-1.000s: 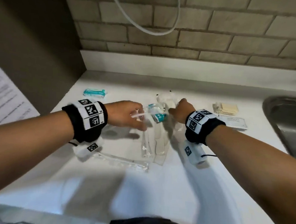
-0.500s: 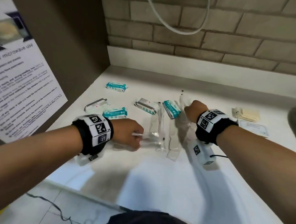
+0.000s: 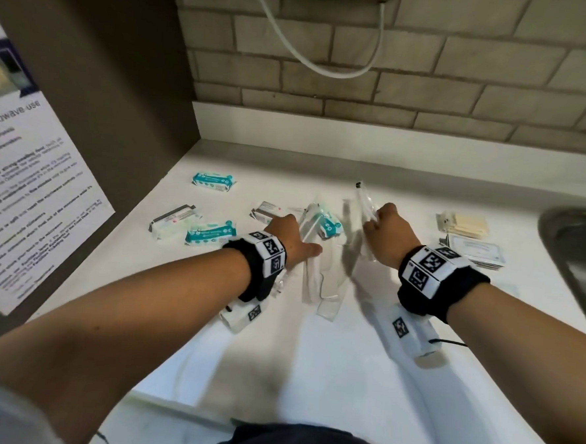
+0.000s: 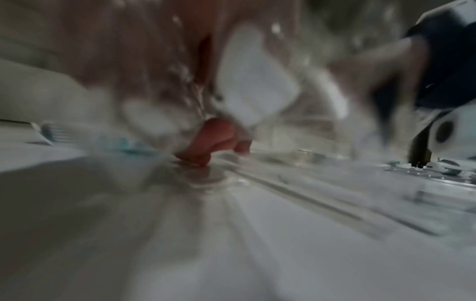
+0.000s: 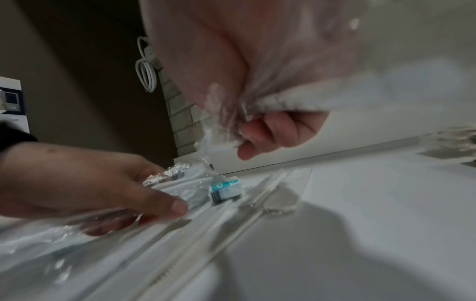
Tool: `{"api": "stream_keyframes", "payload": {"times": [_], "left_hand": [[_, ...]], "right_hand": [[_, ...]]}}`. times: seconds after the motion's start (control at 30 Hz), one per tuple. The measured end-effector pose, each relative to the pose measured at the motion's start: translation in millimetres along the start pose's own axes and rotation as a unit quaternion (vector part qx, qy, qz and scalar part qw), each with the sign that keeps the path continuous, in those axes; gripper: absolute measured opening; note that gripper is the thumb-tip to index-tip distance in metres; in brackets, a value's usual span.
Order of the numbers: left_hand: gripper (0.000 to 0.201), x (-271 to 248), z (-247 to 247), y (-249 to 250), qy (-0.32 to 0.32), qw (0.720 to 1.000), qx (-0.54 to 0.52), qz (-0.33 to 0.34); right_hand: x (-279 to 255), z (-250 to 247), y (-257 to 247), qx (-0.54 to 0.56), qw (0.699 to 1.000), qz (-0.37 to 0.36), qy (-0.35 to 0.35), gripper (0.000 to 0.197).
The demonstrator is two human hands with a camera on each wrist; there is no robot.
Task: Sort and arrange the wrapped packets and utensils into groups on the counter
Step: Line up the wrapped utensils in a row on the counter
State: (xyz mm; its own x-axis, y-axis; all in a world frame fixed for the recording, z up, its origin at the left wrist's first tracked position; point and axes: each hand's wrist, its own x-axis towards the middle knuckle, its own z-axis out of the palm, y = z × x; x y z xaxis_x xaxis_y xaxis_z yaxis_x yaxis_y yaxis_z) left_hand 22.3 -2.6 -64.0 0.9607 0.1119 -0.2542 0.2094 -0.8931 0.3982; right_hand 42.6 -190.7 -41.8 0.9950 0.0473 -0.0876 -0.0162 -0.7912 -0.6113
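Head view: left hand (image 3: 289,237) pinches a clear-wrapped utensil (image 3: 310,274) lying mid-counter (image 3: 362,363). Right hand (image 3: 387,232) fisted around another clear wrapper (image 3: 365,200), lifted. Teal packets (image 3: 210,234) grouped toward the counter's left edge.

Three teal packets (image 3: 214,180) lie on the counter (image 3: 406,201): one far left, one near left (image 3: 210,232), one in the middle (image 3: 329,224). Two white packets (image 3: 173,218) sit among them, the second (image 3: 268,210) further right. The clear-wrapped utensils (image 3: 329,279) in the middle overlap too much to count. Two stacks lie at right: tan napkins (image 3: 463,224) and flat white sachets (image 3: 478,252).
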Motion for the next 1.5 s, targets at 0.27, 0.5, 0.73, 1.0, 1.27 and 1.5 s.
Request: {"api": "stream_keyframes", "payload": {"times": [0.27,0.5,0.73,1.0,1.27,1.5], "left_hand": [[0.031,0,-15,8,-0.001,0.999,-0.031,-0.011],[0.013,2,-29,34,0.052,0.961,-0.271,0.033],[0.015,13,5,96,-0.038,0.961,-0.265,0.062],[0.01,26,31,143,-0.096,0.974,-0.187,0.089],[0.033,34,30,136,-0.078,0.953,-0.286,0.057],[0.043,20,25,127,-0.065,0.909,-0.41,0.045]], "right_hand": [[-2,-2,24,-0.026,0.998,0.063,-0.011,0.034],[1,-19,40,-0.009,0.997,0.07,-0.012,0.013],[-7,-34,65,-0.048,0.991,0.121,-0.011,0.016],[-5,-53,86,-0.053,0.989,0.134,-0.013,0.024],[-4,-62,85,-0.052,0.993,0.108,-0.018,0.033],[4,-79,76,0.051,0.998,0.035,0.017,0.037]]}}
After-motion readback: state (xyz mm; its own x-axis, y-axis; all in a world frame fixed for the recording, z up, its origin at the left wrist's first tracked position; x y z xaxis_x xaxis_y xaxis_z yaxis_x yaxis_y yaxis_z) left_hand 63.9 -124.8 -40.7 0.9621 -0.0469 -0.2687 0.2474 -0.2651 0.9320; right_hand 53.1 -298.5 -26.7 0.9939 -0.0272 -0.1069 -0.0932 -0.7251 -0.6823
